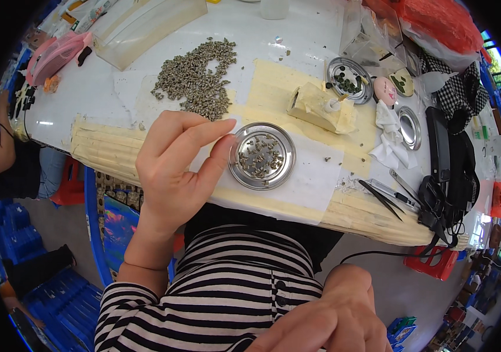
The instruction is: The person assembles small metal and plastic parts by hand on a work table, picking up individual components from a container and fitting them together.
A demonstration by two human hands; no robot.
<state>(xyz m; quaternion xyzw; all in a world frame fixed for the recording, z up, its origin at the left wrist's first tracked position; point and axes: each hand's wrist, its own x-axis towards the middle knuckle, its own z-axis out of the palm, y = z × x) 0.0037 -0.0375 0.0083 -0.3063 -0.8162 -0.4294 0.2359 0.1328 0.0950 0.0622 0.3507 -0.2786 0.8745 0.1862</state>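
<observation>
Cannot tell if holding anything in the left hand (174, 161), pinched narrow, nearer than the right hand (329, 320) to the small metal fittings (260, 157) lying at mixed angles in the round dish (289, 155) just rightward.

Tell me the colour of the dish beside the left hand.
The dish is shiny silver; the head view shows it best.
</observation>
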